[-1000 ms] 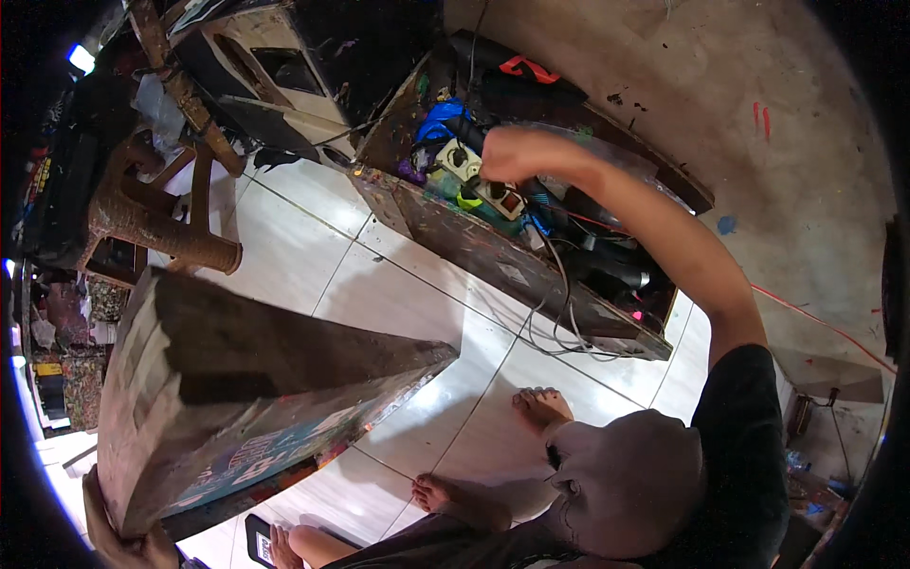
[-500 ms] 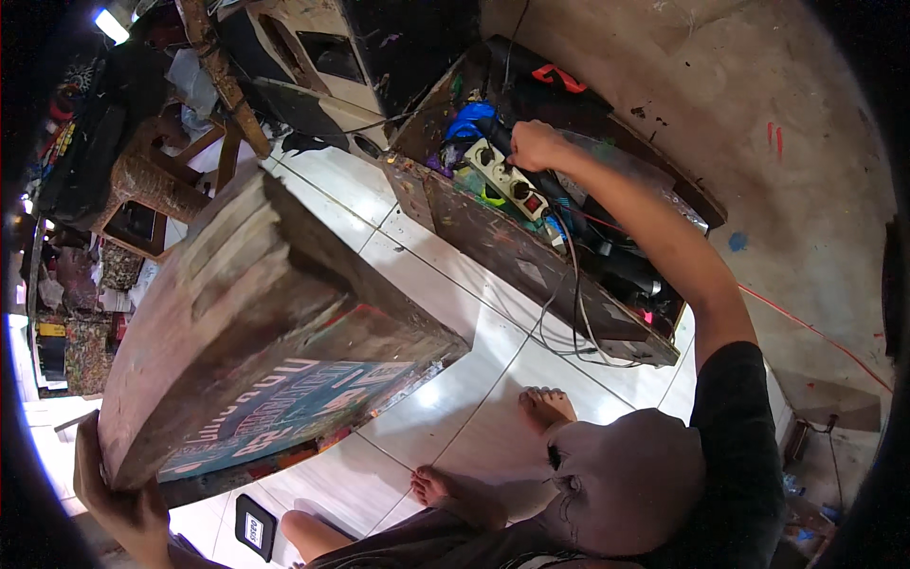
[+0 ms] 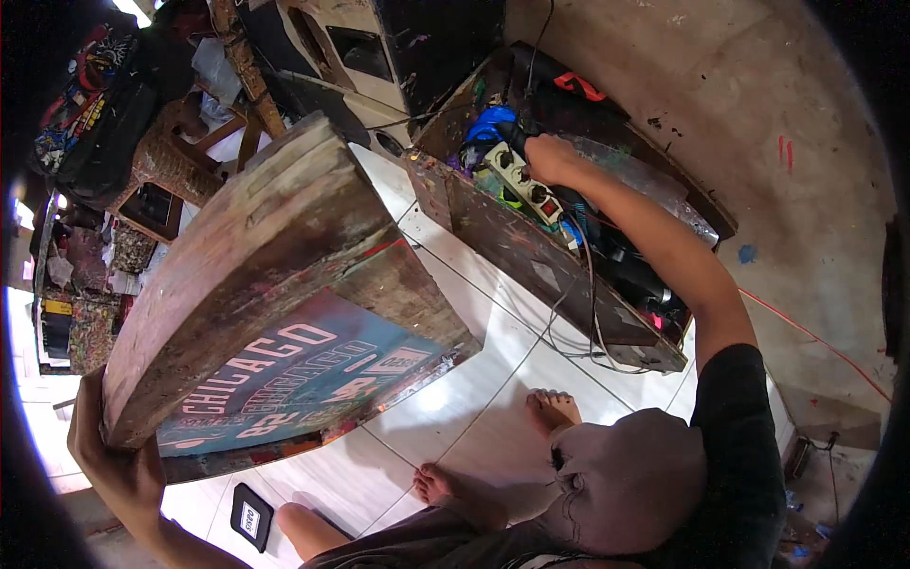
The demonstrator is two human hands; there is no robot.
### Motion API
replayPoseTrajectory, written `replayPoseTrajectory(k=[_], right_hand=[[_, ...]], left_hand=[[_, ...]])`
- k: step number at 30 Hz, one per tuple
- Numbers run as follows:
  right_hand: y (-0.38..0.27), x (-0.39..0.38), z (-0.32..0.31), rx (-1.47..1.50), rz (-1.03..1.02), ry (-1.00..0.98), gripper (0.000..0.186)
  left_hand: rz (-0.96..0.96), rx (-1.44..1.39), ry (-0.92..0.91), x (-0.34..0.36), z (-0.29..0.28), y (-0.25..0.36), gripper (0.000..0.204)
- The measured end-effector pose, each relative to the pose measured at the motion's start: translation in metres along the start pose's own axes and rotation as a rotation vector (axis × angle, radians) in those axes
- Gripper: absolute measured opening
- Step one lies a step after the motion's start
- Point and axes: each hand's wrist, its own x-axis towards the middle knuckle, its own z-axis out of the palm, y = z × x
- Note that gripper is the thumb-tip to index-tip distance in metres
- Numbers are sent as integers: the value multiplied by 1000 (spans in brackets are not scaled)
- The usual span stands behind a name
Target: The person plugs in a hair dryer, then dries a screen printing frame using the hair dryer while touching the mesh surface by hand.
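Note:
My left hand (image 3: 118,455) grips the lower corner of a large paint-stained wooden screen-printing frame (image 3: 246,237). The frame is tilted up at my left, and its teal lettered panel (image 3: 303,379) faces me. My right arm reaches out to a long wooden box (image 3: 540,275) by the wall. There my right hand (image 3: 555,159) is closed beside a white power strip (image 3: 521,182), next to a black part (image 3: 512,136) and a bunched blue thing (image 3: 488,123). What its fingers hold, if anything, is hidden.
Cables (image 3: 592,294) hang over the box's near side to the white tiled floor (image 3: 493,389). A speaker-like cabinet (image 3: 360,57) stands beyond. At the left are a wooden stool (image 3: 161,190) and a black bag (image 3: 104,123). A black pouch (image 3: 251,517) lies near my leg.
The screen-printing frame has tipped so that more of its lettered panel shows. My right hand has shifted slightly over the power strip and stays closed. The whole view has moved a little.

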Motion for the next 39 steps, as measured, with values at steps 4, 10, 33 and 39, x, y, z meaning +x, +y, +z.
replayPoseTrajectory(k=[4,10,33,39], right_hand=[[-1,1,4,7,-7,-8,34],[1,3,18,-9,-42,104,25],[-9,13,26,-6,-119,115,21],[-7,14,21,-1,-109,64,22]], left_hand=[[-9,-53,-3,2,0,0,64],[14,-55,1,6,3,3,65],[67,7,-1,14,4,7,62],[79,-18,3,23,4,22,56]])
